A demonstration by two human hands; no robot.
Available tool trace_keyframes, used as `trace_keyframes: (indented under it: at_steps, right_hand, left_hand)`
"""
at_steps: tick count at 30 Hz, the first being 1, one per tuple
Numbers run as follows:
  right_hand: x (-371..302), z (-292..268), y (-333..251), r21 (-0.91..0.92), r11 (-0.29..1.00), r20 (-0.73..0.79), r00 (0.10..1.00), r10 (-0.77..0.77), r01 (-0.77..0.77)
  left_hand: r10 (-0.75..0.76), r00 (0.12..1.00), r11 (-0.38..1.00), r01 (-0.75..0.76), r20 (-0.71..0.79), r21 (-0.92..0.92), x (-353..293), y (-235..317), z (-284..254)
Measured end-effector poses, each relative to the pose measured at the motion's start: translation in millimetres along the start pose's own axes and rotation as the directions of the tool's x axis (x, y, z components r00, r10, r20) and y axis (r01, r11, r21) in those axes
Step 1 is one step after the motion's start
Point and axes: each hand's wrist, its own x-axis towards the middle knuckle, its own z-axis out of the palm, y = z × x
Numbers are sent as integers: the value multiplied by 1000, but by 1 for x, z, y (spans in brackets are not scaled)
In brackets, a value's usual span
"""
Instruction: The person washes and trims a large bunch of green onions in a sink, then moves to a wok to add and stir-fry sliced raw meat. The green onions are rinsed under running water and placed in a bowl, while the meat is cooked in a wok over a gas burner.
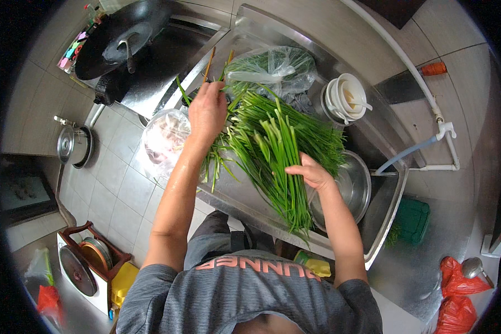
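Stalks [284, 153], long, slim, smooth and bright green, form a thick, loosely fanned bundle above the middle of the brushed, rectangular stainless-steel sink unit [247, 181], their paler ends turned toward its far side. The bare right hand [314, 173] grasps this bundle from the right, thumb pressed over the outer stalks. A heap of finer, darker green leaves [317, 131] spreads just beyond it on the sink unit. The bare left hand [207, 108] is over the left part of the sink unit, fingers bent and tips largely hidden, so I cannot tell whether it is grasping anything. Thin, ragged green scraps [217, 161] lie scattered beside that wrist.

At the sink unit's left edge sits a glossy, crumpled clear plastic bag [164, 136] with pale contents. Toward its far side rests a wrinkled, translucent plastic bag [284, 64] full of greens, with smooth, round white bowls [348, 94] nested to the right. A shiny, round metal basin [362, 186] occupies its right portion, partly behind the right hand. Beyond the sink unit's far left corner stands a broad, round-bottomed black wok [145, 28].
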Motion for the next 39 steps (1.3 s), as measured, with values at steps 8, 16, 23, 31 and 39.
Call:
trace_keyframes:
  at_steps: [8,16,23,31,39]
  right_hand:
    - [-4,-3,-12,41,999,138,990,-16,10]
    - [-4,4,-11,78,997,140,990,-29,18]
    - [-5,-3,-2,250,968,156,988,-2,-38]
    - [4,7,5,-63,986,71,986,-150,154]
    - [1,17,0,-303,939,-106,973,-205,165]
  left_hand:
    - [35,989,772,-118,144,624,-18,-15,-27]
    - [91,848,809,243,522,-535,-116,73,11]
    - [-209,860,674,471,465,-569,-140,82,30]
    - [-223,884,829,393,410,-397,-137,77,53]
    - [-308,832,758,508,462,-409,-146,70,67]
